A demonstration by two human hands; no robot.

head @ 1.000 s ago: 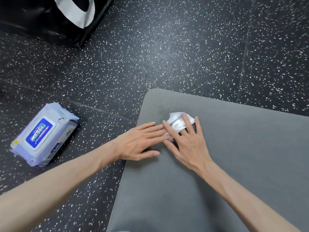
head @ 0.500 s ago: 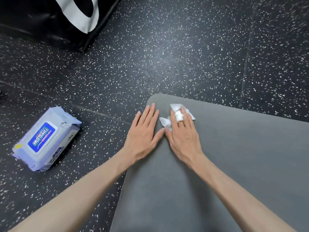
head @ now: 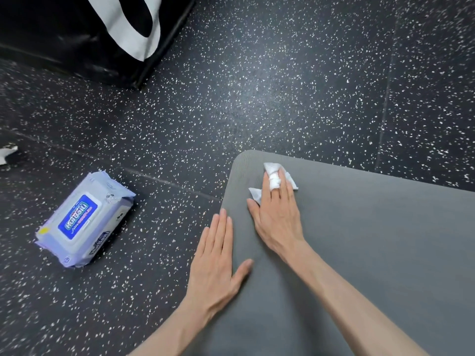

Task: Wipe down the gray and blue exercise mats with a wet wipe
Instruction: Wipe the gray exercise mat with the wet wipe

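A gray exercise mat (head: 372, 240) lies on the floor and fills the lower right of the head view. My right hand (head: 277, 217) presses a crumpled white wet wipe (head: 273, 177) flat against the mat near its far left corner, with the wipe wound between the fingers. My left hand (head: 218, 258) lies flat with fingers together on the mat's left edge, holding nothing. No blue mat is in view.
A purple pack of wet wipes (head: 84, 219) with a blue label lies on the black speckled rubber floor (head: 257, 98) to the left of the mat. A black padded block (head: 84, 34) with white markings stands at the top left.
My right hand has slid the wipe farther toward the mat's far corner. My left hand has drawn back along the left edge, away from the wipe.
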